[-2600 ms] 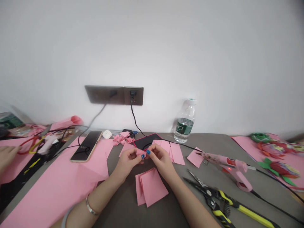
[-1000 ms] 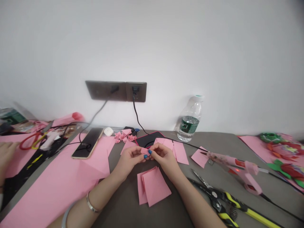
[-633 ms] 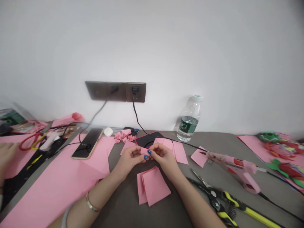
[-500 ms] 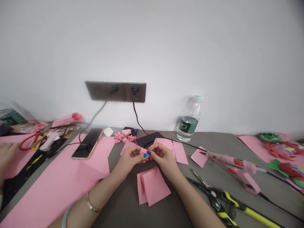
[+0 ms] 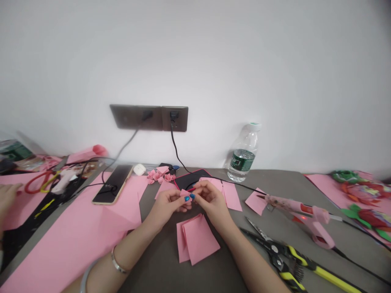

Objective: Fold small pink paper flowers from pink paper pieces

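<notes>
My left hand (image 5: 166,205) and my right hand (image 5: 211,200) meet above the grey table (image 5: 275,183), both pinched on a small folded piece of pink paper (image 5: 185,195). My thumbs, with blue nails, press on it from the near side. Directly below my hands lie two or three pink paper squares (image 5: 198,240), stacked loosely. More pink squares (image 5: 230,195) lie just beyond my right hand. A few small folded pink paper pieces (image 5: 159,175) sit further back.
A pink glue gun (image 5: 302,215) and yellow-handled cutters (image 5: 293,262) lie to the right. A water bottle (image 5: 242,154), a black phone (image 5: 113,184), a red-edged tablet (image 5: 189,179) and cables lie near the wall. A large pink sheet (image 5: 73,236) covers the left; another person's hand (image 5: 7,195) rests far left.
My right-hand fingers have lifted slightly and shifted on the small pink piece; my left hand keeps its pinch. The view has shifted a little since the earliest frame.
</notes>
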The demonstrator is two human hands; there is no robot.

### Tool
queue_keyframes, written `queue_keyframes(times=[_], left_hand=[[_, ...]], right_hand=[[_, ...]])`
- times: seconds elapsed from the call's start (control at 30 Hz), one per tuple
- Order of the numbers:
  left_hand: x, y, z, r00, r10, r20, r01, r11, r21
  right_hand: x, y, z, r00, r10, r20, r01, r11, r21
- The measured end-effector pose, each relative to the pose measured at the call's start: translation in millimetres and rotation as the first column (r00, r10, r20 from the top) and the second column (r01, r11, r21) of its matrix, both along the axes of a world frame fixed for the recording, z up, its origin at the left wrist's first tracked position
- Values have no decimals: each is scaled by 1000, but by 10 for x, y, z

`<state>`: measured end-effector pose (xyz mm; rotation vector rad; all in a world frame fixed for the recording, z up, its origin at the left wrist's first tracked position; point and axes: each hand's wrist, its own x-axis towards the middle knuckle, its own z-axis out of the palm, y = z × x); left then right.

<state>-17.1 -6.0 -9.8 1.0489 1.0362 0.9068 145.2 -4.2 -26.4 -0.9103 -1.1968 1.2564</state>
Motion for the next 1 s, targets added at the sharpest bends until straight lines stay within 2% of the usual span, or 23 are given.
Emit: queue_keyframes(times=[0.2,0.57,0.7,0.9,1.0], left_hand=[[13,-15,-14,999,28,-23,-26,995,92],[9,-21,-2,1000,12,-16,-11,997,75],[11,-15,-18,999,41,3,-41,997,72],[5,-8,-10,1000,-5,-29,5,1000,15],[2,-1,-33,1000,-3,-20,3,1000,5]], right_hand=[[-17,32,-39,997,30,67,-26,997,-67],[10,21,-34,996,55,73,-50,996,-74],[-9,9,-36,995,66,77,-64,997,-31],[-4,3,-49,987,14,162,-26,997,70],[-10,-10,-23,960,-144,242,99,977,189]])
